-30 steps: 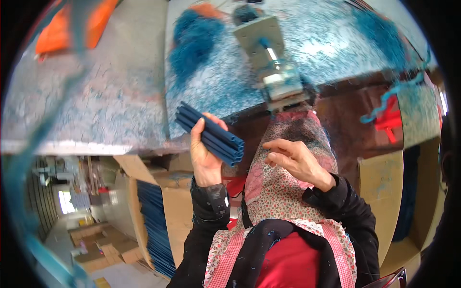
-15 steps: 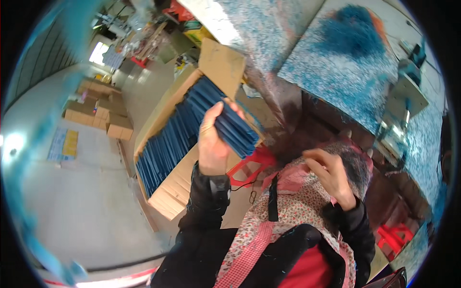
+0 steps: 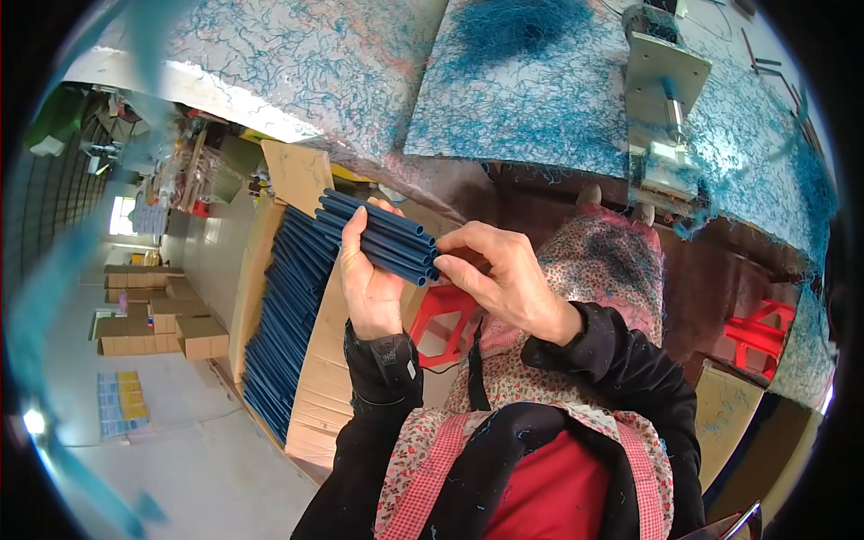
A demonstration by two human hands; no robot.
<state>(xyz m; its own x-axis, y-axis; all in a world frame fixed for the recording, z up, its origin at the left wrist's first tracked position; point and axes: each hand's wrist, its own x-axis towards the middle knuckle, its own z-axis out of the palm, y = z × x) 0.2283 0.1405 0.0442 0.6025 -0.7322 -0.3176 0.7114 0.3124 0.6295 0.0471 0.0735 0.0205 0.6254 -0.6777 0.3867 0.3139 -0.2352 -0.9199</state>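
With the left hand (image 3: 373, 292) closed around a bundle of slim dark-blue hollow tubes (image 3: 382, 236), the right hand (image 3: 513, 279), earlier apart, had been brought to their ends, any pinch unclear, allowing two-handed handling near an open brown cardboard box (image 3: 319, 382).

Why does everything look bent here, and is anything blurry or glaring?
Head view: the wide fisheye lens bends the table edge; head view, left side: a teal strand is out of focus and the window glares white; head view, centre: the held blue tubes look fairly sharp.
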